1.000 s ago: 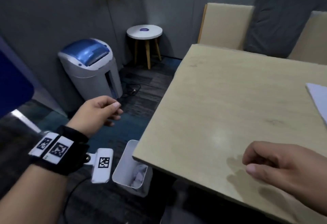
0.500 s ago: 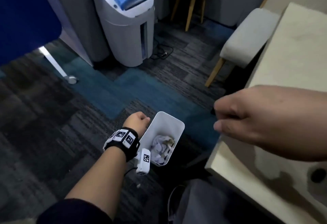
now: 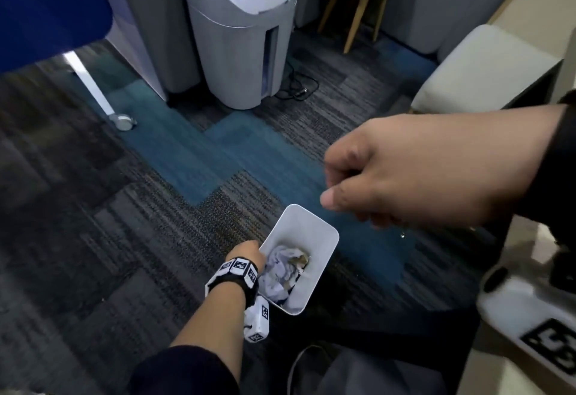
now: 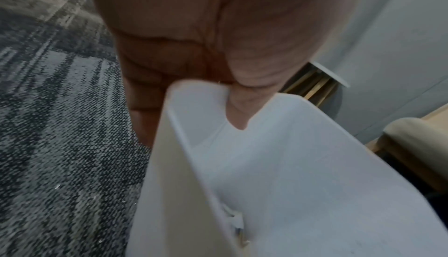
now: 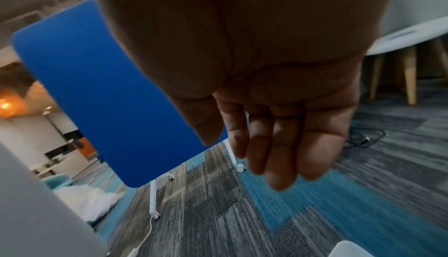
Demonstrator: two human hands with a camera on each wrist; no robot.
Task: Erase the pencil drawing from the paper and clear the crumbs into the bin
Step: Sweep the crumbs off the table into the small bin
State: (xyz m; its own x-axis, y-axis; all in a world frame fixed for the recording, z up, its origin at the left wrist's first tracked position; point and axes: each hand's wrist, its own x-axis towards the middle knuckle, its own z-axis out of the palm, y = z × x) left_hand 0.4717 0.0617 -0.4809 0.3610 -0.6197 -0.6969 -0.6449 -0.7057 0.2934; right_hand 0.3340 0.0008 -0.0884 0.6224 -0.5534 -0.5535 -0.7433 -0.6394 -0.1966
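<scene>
- Left hand [image 3: 246,251] grips the rim of the white bin [image 3: 324,265]: thumb [image 4: 238,111] hooked inside the wall, fingers [image 4: 143,96] curled outside.
- Crumpled paper [image 3: 280,273] lies in the bin, just beside that thumb.
- Right hand [image 3: 414,176] hangs above the bin, fingers [image 5: 278,146] together, loosely bent, holding nothing.
- Beyond them: carpet [image 3: 93,223], a grey shredder [image 3: 240,36].

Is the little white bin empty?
No, the bin has crumpled paper inside it, seen from the head view.
</scene>
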